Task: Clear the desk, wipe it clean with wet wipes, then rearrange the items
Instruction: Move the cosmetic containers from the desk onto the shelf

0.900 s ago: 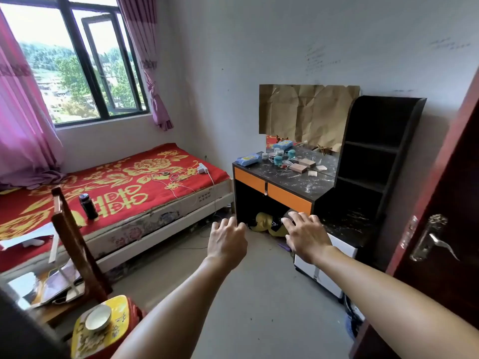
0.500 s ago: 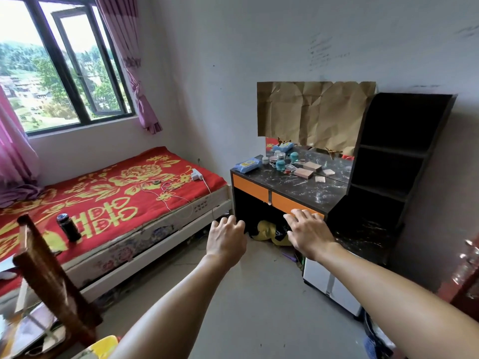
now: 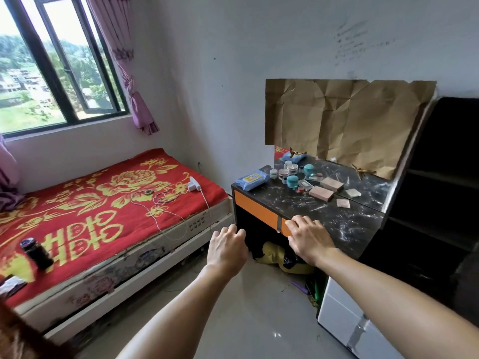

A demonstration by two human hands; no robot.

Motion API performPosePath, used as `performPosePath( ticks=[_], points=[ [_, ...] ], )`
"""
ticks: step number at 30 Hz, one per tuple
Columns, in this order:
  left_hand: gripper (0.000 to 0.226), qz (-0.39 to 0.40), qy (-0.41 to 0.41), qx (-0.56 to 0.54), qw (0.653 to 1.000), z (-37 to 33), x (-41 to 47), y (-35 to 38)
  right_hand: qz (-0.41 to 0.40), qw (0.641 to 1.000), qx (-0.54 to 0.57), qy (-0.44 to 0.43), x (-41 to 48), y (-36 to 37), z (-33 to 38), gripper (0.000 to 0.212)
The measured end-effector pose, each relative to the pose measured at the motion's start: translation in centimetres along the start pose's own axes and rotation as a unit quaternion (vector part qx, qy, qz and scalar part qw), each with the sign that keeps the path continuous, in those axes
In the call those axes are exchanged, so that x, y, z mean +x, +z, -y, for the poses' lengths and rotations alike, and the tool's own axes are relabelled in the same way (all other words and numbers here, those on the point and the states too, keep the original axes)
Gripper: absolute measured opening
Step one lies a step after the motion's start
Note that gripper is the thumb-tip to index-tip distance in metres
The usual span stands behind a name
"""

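A desk point(image 3: 344, 218) with a dark marbled top and orange drawer fronts stands against the wall, dusty with white marks. On its far left corner lies a blue pack of wet wipes point(image 3: 252, 180). Behind it stand several small jars, among them a teal jar point(image 3: 293, 181), plus a pinkish flat box point(image 3: 321, 194) and a small sachet point(image 3: 343, 203). My left hand point(image 3: 226, 248) hangs in the air in front of the desk's left side, fingers loosely curled, holding nothing. My right hand point(image 3: 309, 238) reaches over the desk's front edge, fingers spread and empty.
A bed with a red and gold cover point(image 3: 103, 203) fills the left, with a charger and cable point(image 3: 194, 186) and a dark can point(image 3: 36, 252) on it. A black shelf unit point(image 3: 440, 193) stands right of the desk. Yellow bags point(image 3: 274, 253) lie under the desk. Brown paper point(image 3: 344, 123) covers the wall.
The view has come closer to the desk and turned right. Both hands stay stretched out in front; the right hand now overlaps the desk's front edge.
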State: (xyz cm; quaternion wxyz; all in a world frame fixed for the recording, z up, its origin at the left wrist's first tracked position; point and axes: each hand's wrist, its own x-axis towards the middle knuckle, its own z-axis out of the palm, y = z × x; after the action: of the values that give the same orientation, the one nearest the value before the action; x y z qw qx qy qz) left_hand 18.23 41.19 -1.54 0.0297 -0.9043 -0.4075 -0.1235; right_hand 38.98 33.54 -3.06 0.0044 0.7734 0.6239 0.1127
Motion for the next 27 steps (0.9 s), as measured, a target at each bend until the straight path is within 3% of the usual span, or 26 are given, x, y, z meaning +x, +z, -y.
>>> performPosePath(
  ticks=[7, 19, 27],
  points=[
    [0.023, 0.014, -0.025, -0.016, 0.999, 5.6, 10.2, 4.2, 0.024, 1.000, 0.005, -0.009, 11.9, 3.5, -0.7, 0.039],
    [0.019, 0.053, 0.037, -0.029, 0.997, 16.8, 31.2, 11.0, 0.051, 0.997, 0.036, 0.049, 32.5, 9.6, -1.2, 0.039],
    [0.021, 0.078, 0.070, -0.059, 0.993, 18.8, 43.0, 15.7, 0.083, 0.991, 0.052, 0.089, 42.0, 14.0, -5.0, 0.038]
  ],
)
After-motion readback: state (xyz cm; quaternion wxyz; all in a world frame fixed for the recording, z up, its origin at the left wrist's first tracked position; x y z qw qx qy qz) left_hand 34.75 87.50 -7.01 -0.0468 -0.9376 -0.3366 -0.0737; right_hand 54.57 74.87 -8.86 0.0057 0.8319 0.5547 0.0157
